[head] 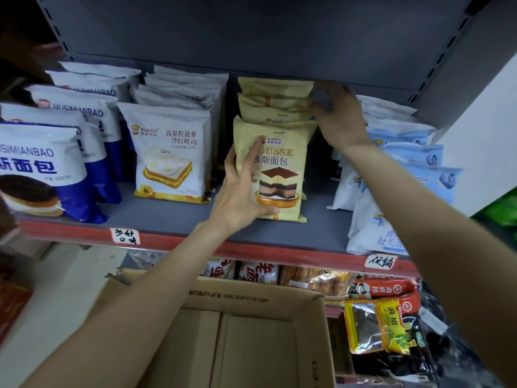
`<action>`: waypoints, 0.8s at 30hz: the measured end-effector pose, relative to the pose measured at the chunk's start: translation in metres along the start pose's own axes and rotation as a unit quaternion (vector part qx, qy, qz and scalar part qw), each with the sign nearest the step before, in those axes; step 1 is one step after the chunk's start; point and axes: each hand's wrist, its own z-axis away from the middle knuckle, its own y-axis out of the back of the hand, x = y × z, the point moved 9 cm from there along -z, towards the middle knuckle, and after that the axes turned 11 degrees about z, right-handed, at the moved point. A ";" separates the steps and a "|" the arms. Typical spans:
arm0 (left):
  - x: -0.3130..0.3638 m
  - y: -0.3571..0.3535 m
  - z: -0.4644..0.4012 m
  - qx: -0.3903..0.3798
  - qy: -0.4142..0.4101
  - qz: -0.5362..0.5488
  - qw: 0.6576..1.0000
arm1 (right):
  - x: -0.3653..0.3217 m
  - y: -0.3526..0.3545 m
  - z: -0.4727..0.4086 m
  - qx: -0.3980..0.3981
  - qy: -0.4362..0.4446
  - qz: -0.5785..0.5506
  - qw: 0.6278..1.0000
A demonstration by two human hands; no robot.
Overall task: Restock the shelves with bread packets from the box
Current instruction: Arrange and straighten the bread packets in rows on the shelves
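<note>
A beige mousse bread packet (282,175) stands upright at the front of its row on the grey shelf (156,217). My left hand (242,189) grips its left edge and bottom corner. Behind it stand more beige packets (275,100), and my right hand (337,116) grips the right top corners of those rear packets. The cardboard box (251,331) sits open below the shelf, and what shows of its inside holds no packets.
White pineapple toast packets (170,152) stand left of the beige row, blue and white packets (42,161) further left. Pale blue toast packets (397,191) fill the right end. The upper shelf's underside (251,35) hangs close above. Snack bags (383,323) crowd the lower shelf.
</note>
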 end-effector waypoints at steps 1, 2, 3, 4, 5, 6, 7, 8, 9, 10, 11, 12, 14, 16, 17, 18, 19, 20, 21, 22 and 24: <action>-0.001 0.000 -0.002 0.005 0.000 -0.007 1.000 | 0.003 0.003 0.018 0.017 -0.022 -0.041 0.999; -0.001 0.001 -0.004 0.009 -0.003 -0.013 1.000 | 0.006 0.002 0.037 0.024 -0.042 -0.083 0.995; -0.001 0.001 -0.008 0.013 -0.007 -0.020 1.000 | 0.008 -0.004 0.056 0.018 -0.055 -0.115 0.992; -0.002 0.002 -0.012 0.016 -0.012 -0.029 0.999 | 0.008 -0.014 0.071 -0.003 -0.058 -0.136 0.989; 0.000 0.003 -0.015 0.018 -0.016 -0.037 0.999 | 0.006 -0.027 0.083 -0.030 -0.056 -0.147 0.987; 0.000 0.003 -0.018 0.020 -0.019 -0.048 0.998 | 0.006 -0.039 0.090 -0.052 -0.050 -0.153 0.986; 0.001 0.003 -0.021 0.022 -0.020 -0.058 0.998 | 0.006 -0.049 0.093 -0.065 -0.046 -0.158 0.984; 0.001 0.001 -0.022 0.024 -0.020 -0.061 0.998 | 0.008 -0.055 0.092 -0.067 -0.046 -0.165 0.983; 0.001 -0.001 -0.021 0.027 -0.029 -0.044 0.998 | 0.011 -0.060 0.091 -0.067 -0.054 -0.178 0.980; 0.001 -0.002 -0.019 0.032 -0.050 -0.002 0.998 | 0.014 -0.064 0.090 -0.068 -0.061 -0.192 0.977; 0.000 -0.001 -0.018 0.038 -0.072 0.054 0.995 | 0.016 -0.067 0.088 -0.072 -0.063 -0.199 0.975; -0.004 0.002 -0.017 0.046 -0.085 0.111 0.989 | 0.018 -0.069 0.088 -0.076 -0.057 -0.192 0.977; -0.012 0.006 -0.019 0.045 -0.083 0.178 0.980 | 0.021 -0.073 0.089 -0.088 -0.043 -0.168 0.981; -0.009 0.005 -0.019 0.018 -0.086 0.160 0.983 | 0.020 -0.076 0.092 -0.087 -0.039 -0.165 0.982; -0.004 0.002 -0.017 -0.004 -0.091 0.115 0.989 | 0.019 -0.075 0.095 -0.072 -0.038 -0.164 0.983; -0.002 -0.002 -0.015 -0.029 -0.091 0.053 0.994 | 0.017 -0.074 0.097 -0.050 -0.033 -0.155 0.986; -0.002 -0.006 -0.013 -0.049 -0.088 0.002 0.995 | 0.015 -0.073 0.100 -0.029 -0.024 -0.138 0.990; -0.004 -0.007 -0.013 -0.059 -0.082 -0.027 0.995 | 0.013 -0.072 0.103 -0.016 -0.014 -0.118 0.993; -0.006 -0.005 -0.015 -0.063 -0.072 -0.044 0.994 | 0.012 -0.072 0.104 -0.014 -0.003 -0.102 0.995; -0.007 -0.002 -0.018 -0.065 -0.063 -0.058 0.994 | 0.013 -0.071 0.103 -0.022 0.012 -0.094 0.995; -0.009 0.005 -0.026 -0.075 -0.043 -0.081 0.993 | 0.015 -0.074 0.099 -0.069 0.033 -0.094 0.993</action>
